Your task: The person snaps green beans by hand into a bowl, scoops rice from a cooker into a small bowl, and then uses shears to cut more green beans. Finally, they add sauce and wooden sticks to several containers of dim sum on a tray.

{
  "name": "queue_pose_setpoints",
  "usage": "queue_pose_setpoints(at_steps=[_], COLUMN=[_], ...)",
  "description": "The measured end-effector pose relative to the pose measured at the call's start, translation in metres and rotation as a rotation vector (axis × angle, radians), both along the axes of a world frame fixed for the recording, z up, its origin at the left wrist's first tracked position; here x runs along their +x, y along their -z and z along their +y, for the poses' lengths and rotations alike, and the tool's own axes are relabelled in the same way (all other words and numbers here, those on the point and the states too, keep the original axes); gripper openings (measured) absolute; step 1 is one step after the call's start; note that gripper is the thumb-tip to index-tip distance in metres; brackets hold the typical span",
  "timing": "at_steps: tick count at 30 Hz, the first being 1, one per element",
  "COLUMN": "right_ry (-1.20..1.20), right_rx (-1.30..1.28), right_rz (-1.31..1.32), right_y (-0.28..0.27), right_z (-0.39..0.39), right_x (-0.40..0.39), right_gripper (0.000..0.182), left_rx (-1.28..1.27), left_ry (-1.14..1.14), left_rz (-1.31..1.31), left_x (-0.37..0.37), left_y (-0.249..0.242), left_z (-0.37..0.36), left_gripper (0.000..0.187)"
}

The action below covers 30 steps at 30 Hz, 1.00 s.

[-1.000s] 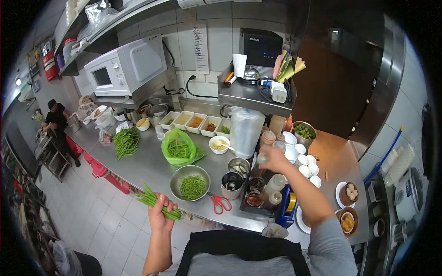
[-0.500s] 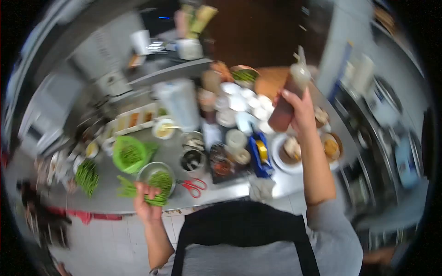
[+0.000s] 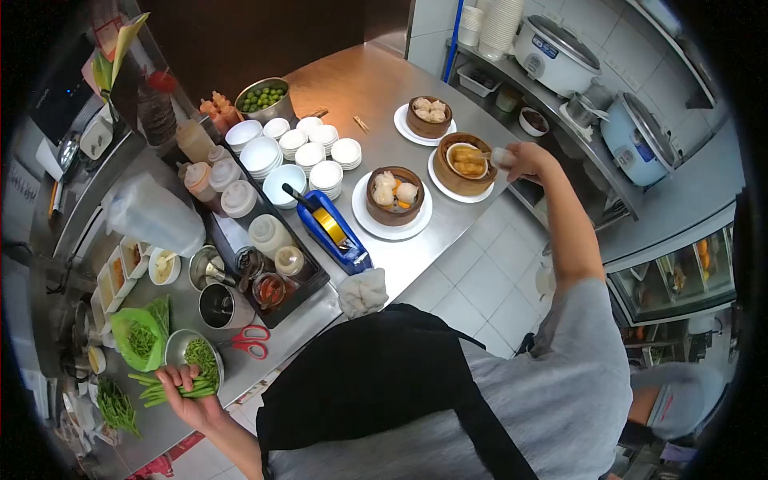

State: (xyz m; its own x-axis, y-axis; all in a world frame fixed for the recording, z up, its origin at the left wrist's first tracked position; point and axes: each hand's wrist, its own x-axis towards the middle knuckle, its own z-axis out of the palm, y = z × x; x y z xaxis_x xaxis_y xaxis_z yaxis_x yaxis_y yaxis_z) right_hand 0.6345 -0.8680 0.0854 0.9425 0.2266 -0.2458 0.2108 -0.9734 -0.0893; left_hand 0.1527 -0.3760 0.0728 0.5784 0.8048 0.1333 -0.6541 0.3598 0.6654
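Note:
My left hand (image 3: 190, 404) is closed around a bunch of green beans (image 3: 156, 388), next to a metal bowl (image 3: 170, 346) of cut beans. Red-handled scissors (image 3: 251, 342) lie just right of that bowl. My right hand (image 3: 531, 164) grips a squeeze bottle (image 3: 502, 158), tipped so its nozzle points left over a bamboo steamer (image 3: 450, 184). Yellowish-brown food (image 3: 467, 162) fills a small dish in the steamer. My hand hides most of the bottle's body. Two more steamers stand close by, one with dumplings (image 3: 396, 192) and one with pale pieces (image 3: 430, 110).
Stacked white dishes (image 3: 326, 176), a blue tape dispenser (image 3: 332, 232) and a black tray (image 3: 308, 288) of bottles and jars occupy the counter's middle. A green bag (image 3: 132, 320) of beans sits at left. Rice cookers (image 3: 558, 52) stand on the right shelf. Another person's sleeve (image 3: 684, 400) shows lower right.
My view has turned right. My right hand has brought the squeeze bottle from upright to tipped over the yellowish-brown food. The left hand still holds the beans by the bowl.

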Motion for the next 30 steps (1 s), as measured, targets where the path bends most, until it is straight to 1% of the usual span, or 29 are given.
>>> queue_pose_setpoints(at_steps=[1,2,5,11,14,16,17,18,19,20,21,23,25,26,27,28,29,30], right_ry=[0.008,-0.022,0.025,-0.021,0.076,0.145,0.167,0.195,0.049,0.012,-0.102,-0.327,-0.476,-0.563,-0.621,-0.669,-0.717,-0.752], right_rx=[-0.059,-0.154,-0.228,-0.342,-0.016,0.479,0.726,0.891,1.109,1.18,1.316,1.536,1.636,1.661,1.706,1.703,1.675,1.719], right_rz=[0.018,-0.022,-0.05,0.028,0.024,0.074,0.111,0.148,0.208,0.32,0.305,0.438,0.469,0.516,0.538,0.579,0.558,0.586], right_y=[0.004,0.003,0.006,-0.002,0.006,0.022,0.029,0.006,0.01,0.003,-0.006,-0.024,-0.043,-0.046,-0.05,-0.059,-0.061,-0.057], right_z=[0.0,0.008,0.018,0.013,0.001,-0.013,-0.007,0.018,0.03,0.049,0.076,0.138,0.204,0.235,0.269,0.3,0.332,0.363], right_x=[0.004,0.006,0.02,0.016,0.017,0.024,0.024,-0.003,-0.005,-0.011,-0.027,-0.058,-0.1,-0.112,-0.13,-0.152,-0.169,-0.188], right_gripper=[0.064,0.064,0.063,0.06,0.059,0.059,0.058,0.058,0.057,0.055,0.056,0.059,0.069,0.068,0.066,0.042,0.034,0.04], left_rx=[-0.009,-0.005,0.009,0.021,0.029,0.035,0.016,-0.002,-0.019,-0.031,-0.042,0.006,0.026,0.036,0.034,0.032,0.03,0.018], left_ry=[-0.009,-0.007,-0.008,-0.013,0.009,0.033,0.037,0.024,-0.004,-0.026,-0.051,-0.05,-0.097,-0.108,-0.129,-0.149,-0.165,-0.201], left_rz=[0.003,0.004,0.009,-0.001,-0.017,-0.049,-0.053,-0.054,-0.055,-0.049,-0.046,-0.064,-0.076,-0.082,-0.08,-0.08,-0.08,-0.078], left_x=[0.0,0.001,0.001,0.001,-0.001,-0.006,-0.008,-0.012,-0.019,-0.022,-0.024,-0.032,-0.043,-0.049,-0.058,-0.068,-0.076,-0.085], left_y=[0.0,0.0,0.0,-0.004,-0.004,-0.003,-0.002,-0.001,-0.002,-0.006,-0.01,-0.011,-0.015,-0.016,-0.015,-0.013,-0.011,-0.009], left_z=[-0.002,-0.002,-0.006,-0.013,-0.014,-0.011,-0.01,-0.008,-0.005,-0.007,-0.009,-0.008,-0.007,-0.006,-0.004,-0.003,-0.001,0.0], left_gripper=[0.015,0.016,0.017,0.017,0.017,0.015,0.014,0.013,0.013,0.011,0.01,0.004,0.005,0.005,0.005,0.005,0.006,0.006])
